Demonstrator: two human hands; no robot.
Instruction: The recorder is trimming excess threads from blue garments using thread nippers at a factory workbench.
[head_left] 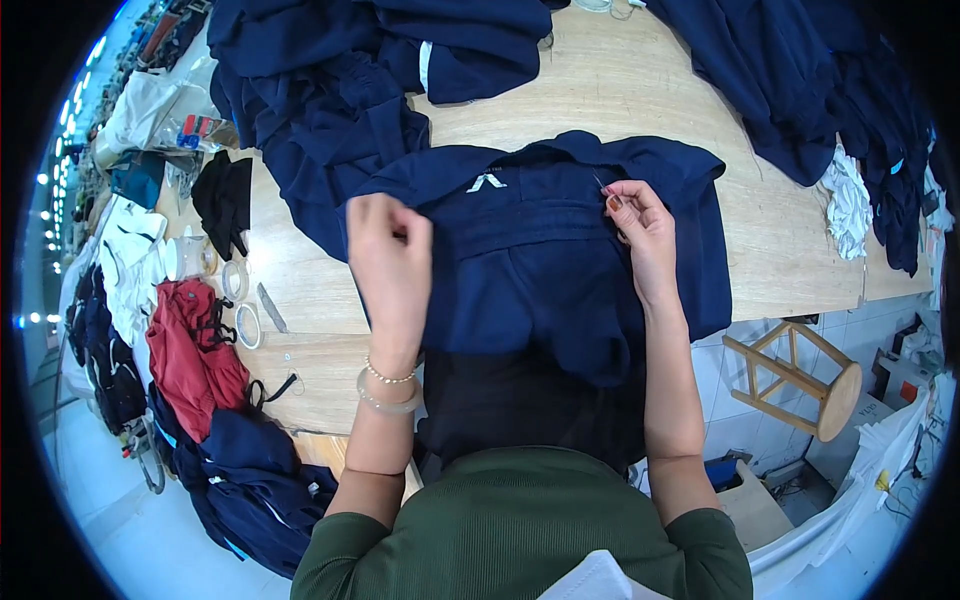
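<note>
Spread out at the middle of the near edge of the tabletop (pixel 610 95), with lower folds reaching to a black-clad lap: a navy garment (pixel 570 285) with a gathered waistband (pixel 530 225) crossways and a small white label (pixel 487 183) inside the far fold. Over the right end of the waistband, a right hand (pixel 640 235) with thumb and forefinger pinched together, closed on a thin sliver (pixel 598 180) too small to identify. Over the left end, a left hand (pixel 390 260), blurred, with fingers curled in toward the palm; impossible to tell whether gripping anything. At the left wrist, a beaded bracelet (pixel 388 374) and a pale bangle (pixel 387 400). Toward the far left corner, heaped navy clothes (pixel 320 130), and beside them a folded navy piece (pixel 480 60) with a white strip. Toward the far right corner, more navy clothes (pixel 770 90), with crumpled white cloth (pixel 847 205) near the right edge. Along the left edge, black cloth (pixel 222 205), a clear tub (pixel 184 258), two tape rolls (pixel 248 326), a grey blade-like tool (pixel 270 307) and a red garment (pixel 198 355). Below the near left corner, dark blue clothing (pixel 250 480). Beyond the near edge, at right, a wooden stool (pixel 795 380).
</note>
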